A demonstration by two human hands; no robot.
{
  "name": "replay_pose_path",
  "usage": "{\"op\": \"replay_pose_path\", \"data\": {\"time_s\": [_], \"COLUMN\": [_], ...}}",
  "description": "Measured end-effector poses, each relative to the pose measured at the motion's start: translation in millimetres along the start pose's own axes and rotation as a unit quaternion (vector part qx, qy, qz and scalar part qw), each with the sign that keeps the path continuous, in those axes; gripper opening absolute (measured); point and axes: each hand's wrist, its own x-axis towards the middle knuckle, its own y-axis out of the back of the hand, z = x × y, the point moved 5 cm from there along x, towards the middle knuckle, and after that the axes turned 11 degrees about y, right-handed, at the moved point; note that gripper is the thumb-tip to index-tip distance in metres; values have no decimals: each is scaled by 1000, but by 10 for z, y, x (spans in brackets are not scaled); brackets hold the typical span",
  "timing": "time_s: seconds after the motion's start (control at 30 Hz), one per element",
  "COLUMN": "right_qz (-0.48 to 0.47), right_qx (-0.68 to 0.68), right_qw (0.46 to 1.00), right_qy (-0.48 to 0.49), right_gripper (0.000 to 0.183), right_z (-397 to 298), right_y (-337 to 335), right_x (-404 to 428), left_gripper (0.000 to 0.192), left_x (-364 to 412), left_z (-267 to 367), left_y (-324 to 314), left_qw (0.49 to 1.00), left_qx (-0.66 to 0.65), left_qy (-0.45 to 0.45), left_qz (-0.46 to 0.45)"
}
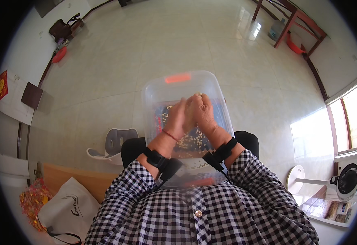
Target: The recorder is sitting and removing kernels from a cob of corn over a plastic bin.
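A clear plastic storage bin (pixel 222 105) stands before me, with an orange latch on its far rim. Pale kernels, like maize (pixel 198 137), lie scattered over its bottom and on a ledge at the near end. Both hands meet above the bin. My right hand (pixel 204 110) is curled around something pale (pixel 199 94), maybe a corncob, of which only a small bit shows at the top. My left hand (pixel 178 116), blurred, presses against the right from the left side; its palm and whatever it may hold are hidden.
Left of the bin sits a grey-and-white seat (pixel 121 141). A white bag (pixel 71 205) lies by a wooden board (pixel 83 179) at lower left. On the right are a white standing fan (pixel 346 182) and a wooden table (pixel 291 23) with a water jug (pixel 277 29) under it.
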Motion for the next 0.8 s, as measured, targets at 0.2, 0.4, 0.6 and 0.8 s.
{"op": "replay_pose_path", "data": {"time_s": [0.2,0.4,0.6,0.8], "right_qz": [6,-33,-37,-2], "right_qx": [38,28,-32,-27], "right_qw": [999,997,999,999], "right_qy": [-30,-64,21,-24], "right_gripper": [31,29,25,27], "right_z": [102,-23,-20,-3], "right_y": [62,-12,22,95], "right_x": [53,34,105,122], "left_gripper": [26,27,27,26], "left_x": [-46,-88,-95,-100], "left_z": [-48,57,139,158], "left_y": [-55,-5,-17,-58], "left_qw": [932,960,953,935], "left_qx": [-288,-218,-228,-294], "left_qy": [216,175,195,191], "left_qz": [-48,-1,-29,-58]}}
